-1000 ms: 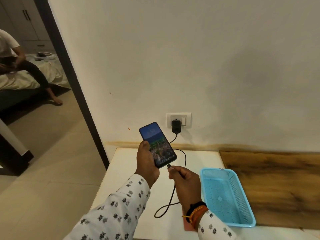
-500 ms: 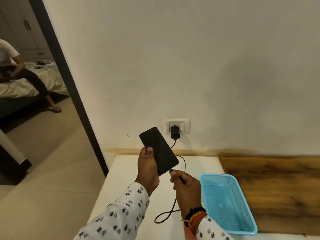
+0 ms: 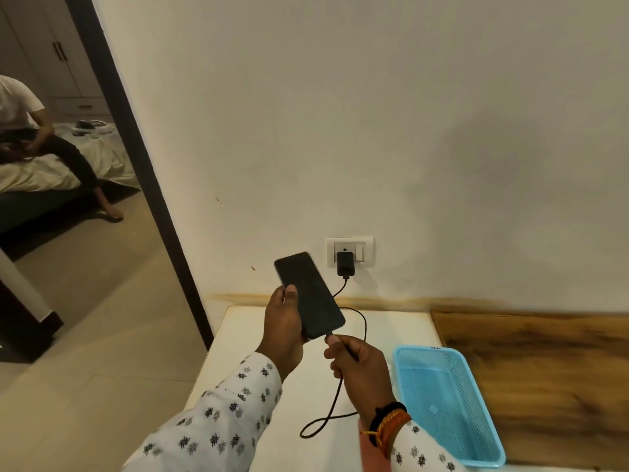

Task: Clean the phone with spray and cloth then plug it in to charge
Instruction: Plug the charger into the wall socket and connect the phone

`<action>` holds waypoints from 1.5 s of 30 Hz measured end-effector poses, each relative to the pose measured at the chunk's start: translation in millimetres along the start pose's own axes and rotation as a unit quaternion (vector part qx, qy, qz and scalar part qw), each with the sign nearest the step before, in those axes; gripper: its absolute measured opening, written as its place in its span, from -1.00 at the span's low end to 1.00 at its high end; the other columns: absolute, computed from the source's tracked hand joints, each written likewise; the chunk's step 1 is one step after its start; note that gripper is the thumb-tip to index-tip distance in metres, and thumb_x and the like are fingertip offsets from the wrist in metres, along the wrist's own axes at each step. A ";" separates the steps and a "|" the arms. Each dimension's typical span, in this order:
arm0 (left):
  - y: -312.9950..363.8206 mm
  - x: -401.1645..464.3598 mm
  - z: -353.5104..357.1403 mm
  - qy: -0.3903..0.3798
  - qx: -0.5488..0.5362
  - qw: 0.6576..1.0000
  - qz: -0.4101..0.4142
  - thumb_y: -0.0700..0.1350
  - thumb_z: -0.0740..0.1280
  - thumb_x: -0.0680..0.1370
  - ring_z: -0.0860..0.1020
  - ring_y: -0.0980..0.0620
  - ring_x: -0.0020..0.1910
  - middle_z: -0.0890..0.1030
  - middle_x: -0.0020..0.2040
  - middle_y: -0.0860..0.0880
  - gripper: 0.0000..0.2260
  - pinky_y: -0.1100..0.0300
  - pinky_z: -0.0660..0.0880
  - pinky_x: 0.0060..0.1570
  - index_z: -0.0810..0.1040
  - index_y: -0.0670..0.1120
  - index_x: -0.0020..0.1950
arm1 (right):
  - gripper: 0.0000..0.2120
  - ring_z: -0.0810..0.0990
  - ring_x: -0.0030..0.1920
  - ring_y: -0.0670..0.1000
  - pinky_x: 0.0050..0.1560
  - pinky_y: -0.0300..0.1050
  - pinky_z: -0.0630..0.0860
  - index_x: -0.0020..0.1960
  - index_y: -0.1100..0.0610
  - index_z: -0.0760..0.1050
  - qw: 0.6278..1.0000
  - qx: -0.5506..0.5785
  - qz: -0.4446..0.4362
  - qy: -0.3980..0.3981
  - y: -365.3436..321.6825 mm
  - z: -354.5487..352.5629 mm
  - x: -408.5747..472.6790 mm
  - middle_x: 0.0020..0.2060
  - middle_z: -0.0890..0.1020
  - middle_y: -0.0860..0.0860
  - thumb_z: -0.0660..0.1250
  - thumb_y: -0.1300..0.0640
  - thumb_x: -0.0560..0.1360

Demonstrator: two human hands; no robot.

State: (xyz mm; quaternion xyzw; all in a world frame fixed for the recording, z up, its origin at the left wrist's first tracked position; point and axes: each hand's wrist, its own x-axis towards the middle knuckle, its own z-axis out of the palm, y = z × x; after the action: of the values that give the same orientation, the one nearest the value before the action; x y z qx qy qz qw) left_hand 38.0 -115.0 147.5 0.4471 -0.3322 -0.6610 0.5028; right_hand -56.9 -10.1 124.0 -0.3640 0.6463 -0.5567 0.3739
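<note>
My left hand (image 3: 284, 321) grips a black phone (image 3: 311, 294) from its left edge, holding it above the white table (image 3: 238, 342) with its dark screen up. My right hand (image 3: 357, 369) pinches the black charging cable (image 3: 326, 417) at its plug end, which touches the phone's bottom edge. The cable loops over the table and runs up to a black charger (image 3: 345, 264) plugged into the white wall socket (image 3: 350, 250). No spray or cloth is in view.
A light blue plastic basket (image 3: 452, 403) stands on the table right of my hands. A wooden surface (image 3: 544, 362) lies further right. An open doorway at left shows a person sitting on a bed (image 3: 51, 165).
The phone's lit screen went dark. My right hand brought the cable's plug up against the phone's bottom edge. The view tilted slightly upward.
</note>
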 end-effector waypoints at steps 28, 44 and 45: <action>27.0 31.3 -40.4 0.172 -0.225 0.957 0.056 -0.11 0.22 0.63 0.64 -0.09 0.07 0.60 0.15 -0.10 -0.69 0.05 0.64 -0.20 0.36 0.04 0.38 | -0.84 0.65 -0.09 0.02 0.05 0.06 0.61 0.03 0.04 0.60 0.996 -0.081 -0.017 -0.027 -18.8 -9.5 25.3 -0.16 0.69 -0.01 0.41 0.19 0.47; -28.2 60.0 -75.1 0.218 -0.211 0.953 0.019 -0.21 0.19 0.64 0.60 -0.17 0.08 0.56 0.14 -0.12 -0.73 -0.11 0.56 0.12 0.37 0.13 0.25 | -0.58 0.56 0.10 0.00 0.18 -0.18 0.42 0.33 0.09 0.46 0.958 -0.282 -0.025 -0.049 -4.4 -33.8 101.1 0.22 0.52 -0.01 0.40 0.09 0.49; -33.2 62.8 -78.0 0.216 -0.207 0.954 0.012 -0.21 0.19 0.65 0.60 -0.18 0.09 0.56 0.14 -0.13 -0.72 -0.11 0.55 0.13 0.37 0.13 0.25 | -0.52 0.52 0.22 0.04 0.27 -0.14 0.40 0.39 0.13 0.40 0.947 -0.315 -0.032 -0.055 -3.3 -35.6 112.4 0.31 0.46 0.02 0.38 0.09 0.50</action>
State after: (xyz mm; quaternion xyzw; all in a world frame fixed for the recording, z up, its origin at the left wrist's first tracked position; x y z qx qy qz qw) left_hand 92.0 -165.4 72.2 0.4609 -0.0767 -0.5968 0.6523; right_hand -139.6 -94.2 122.1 -0.5136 0.7552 -0.3161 0.2569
